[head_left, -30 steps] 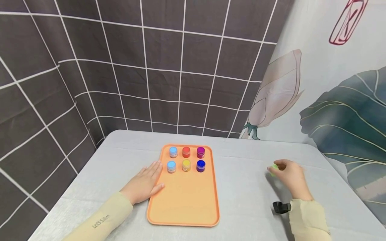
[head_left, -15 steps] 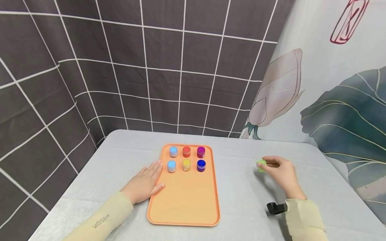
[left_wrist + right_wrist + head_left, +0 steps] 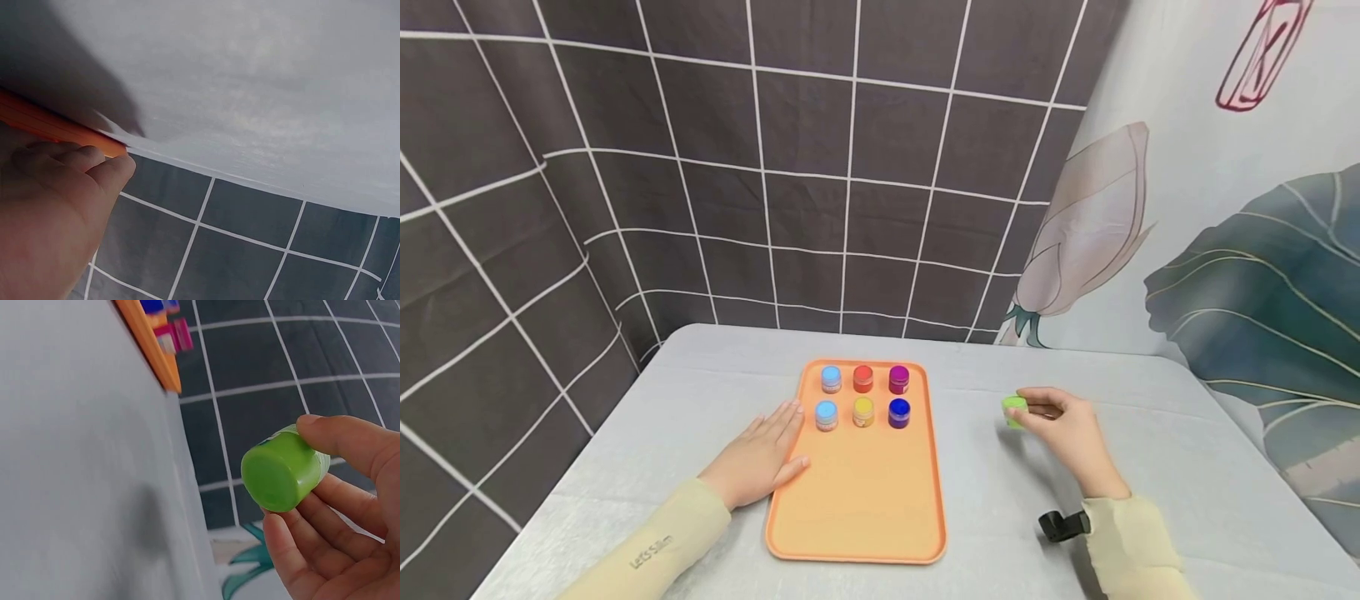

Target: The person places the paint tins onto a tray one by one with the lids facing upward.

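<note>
My right hand (image 3: 1070, 433) pinches a small light-green paint jar (image 3: 1014, 410) between thumb and fingers, held above the table to the right of the tray. In the right wrist view the smooth green end of the jar (image 3: 275, 476) faces the camera. My left hand (image 3: 758, 458) lies with straight fingers on the left edge of the orange tray (image 3: 857, 517). On the tray's far half stand two rows of jars: light blue (image 3: 831, 379), red (image 3: 863, 379) and purple (image 3: 898, 380) behind, light blue (image 3: 826, 416), yellow (image 3: 863, 412) and dark blue (image 3: 899, 413) in front.
A pale grey cloth covers the table (image 3: 992, 508). Behind it hangs a dark curtain (image 3: 805, 208) with a white grid, and a floral curtain (image 3: 1217, 275) is at the right. A black strap mount (image 3: 1063, 526) sits on the right wrist.
My right hand has moved left toward the tray, carrying the green jar with it. The left hand and the jars on the tray have stayed in place.
</note>
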